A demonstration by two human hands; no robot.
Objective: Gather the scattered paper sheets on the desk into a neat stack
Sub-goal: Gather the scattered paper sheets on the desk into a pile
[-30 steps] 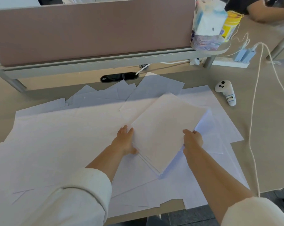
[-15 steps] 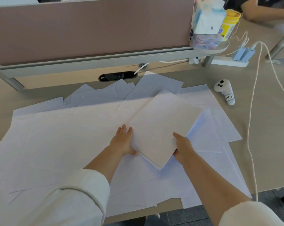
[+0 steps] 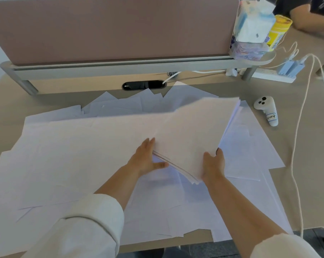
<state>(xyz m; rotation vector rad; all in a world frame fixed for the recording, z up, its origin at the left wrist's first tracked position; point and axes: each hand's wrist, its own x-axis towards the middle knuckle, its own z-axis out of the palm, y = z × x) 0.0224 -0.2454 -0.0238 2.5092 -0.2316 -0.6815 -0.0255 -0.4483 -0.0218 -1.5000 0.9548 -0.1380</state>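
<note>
A thick stack of white paper sheets (image 3: 192, 135) is tilted up off the desk, its near edge raised between my hands. My left hand (image 3: 146, 159) is pressed flat against the stack's left edge, thumb under it. My right hand (image 3: 212, 164) grips the stack's near right corner. Many loose white sheets (image 3: 68, 155) lie spread over the beige desk (image 3: 306, 164), covering most of its left and middle and running under the stack.
A brown partition on a grey rail (image 3: 111, 28) closes the back. A white controller (image 3: 267, 110) lies right of the papers, beside a white cable (image 3: 297, 142). Tissue packs (image 3: 252, 28), a yellow tub (image 3: 278, 32) and a power strip (image 3: 276, 75) stand back right. Another person's arm (image 3: 313, 21) rests at far right.
The stack has turned and lifted at its near edge. My right hand slid from the stack's right side round to its near corner; my left hand stayed at the left edge.
</note>
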